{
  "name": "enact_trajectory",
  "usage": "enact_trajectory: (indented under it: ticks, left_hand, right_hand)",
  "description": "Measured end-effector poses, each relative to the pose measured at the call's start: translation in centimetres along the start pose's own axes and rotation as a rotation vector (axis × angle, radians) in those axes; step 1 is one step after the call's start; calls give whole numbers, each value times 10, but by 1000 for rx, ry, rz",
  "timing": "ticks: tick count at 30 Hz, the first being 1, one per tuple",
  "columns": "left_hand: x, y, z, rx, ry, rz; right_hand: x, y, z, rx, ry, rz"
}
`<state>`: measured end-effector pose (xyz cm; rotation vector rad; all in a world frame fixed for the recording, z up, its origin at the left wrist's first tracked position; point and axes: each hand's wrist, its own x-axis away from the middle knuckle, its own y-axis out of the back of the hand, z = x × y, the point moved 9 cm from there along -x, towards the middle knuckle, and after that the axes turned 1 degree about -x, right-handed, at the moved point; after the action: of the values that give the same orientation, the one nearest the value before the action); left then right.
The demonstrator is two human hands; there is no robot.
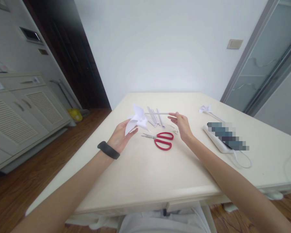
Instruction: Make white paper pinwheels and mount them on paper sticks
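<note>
A white paper pinwheel point(137, 120) is held above the table, its thin white stick point(161, 113) running to the right. My left hand point(122, 134), with a dark band on the wrist, holds the pinwheel's head by its folded blades; part of the fingers is hidden behind the paper. At the stick's far end, my right hand point(181, 124) pinches it between thumb and fingers. Red-handled scissors point(163, 140) lie just below, blades slightly apart and pointing left. Several white paper sticks point(160, 118) rest behind the held stick. Small white scraps point(176, 130) lie near my right hand.
Another white pinwheel point(205, 109) lies at the right rear of the cream table point(140, 184). In front of it is a white box-like object point(215, 139) with a pixelated item on top and a white cable point(244, 166). The wall point(160, 48) borders the table's back edge.
</note>
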<state>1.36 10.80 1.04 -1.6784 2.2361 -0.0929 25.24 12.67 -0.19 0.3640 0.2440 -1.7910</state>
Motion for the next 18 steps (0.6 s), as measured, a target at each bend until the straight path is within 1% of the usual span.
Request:
enact_trajectory:
  ticks: [3, 5, 8, 11, 15, 18]
  left_hand:
    - [0, 0, 0, 11, -1, 0]
    - [0, -1, 0, 17, 2, 0]
    - [0, -1, -1, 23, -3, 4]
    - [-2, 3, -3, 49, -30, -13]
    - [-5, 7, -5, 72, -55, -41]
    - [-5, 9, -6, 73, -58, -61]
  right_hand:
    - [-2, 8, -3, 28, -20, -45]
    - [-4, 11, -4, 179, 9, -57]
    - [-8, 12, -7, 489, 66, -47]
    - [-10, 12, -12, 649, 113, -40]
    - [-12, 2, -17, 860, 201, 45]
    - [-14, -2, -30, 983, 189, 132]
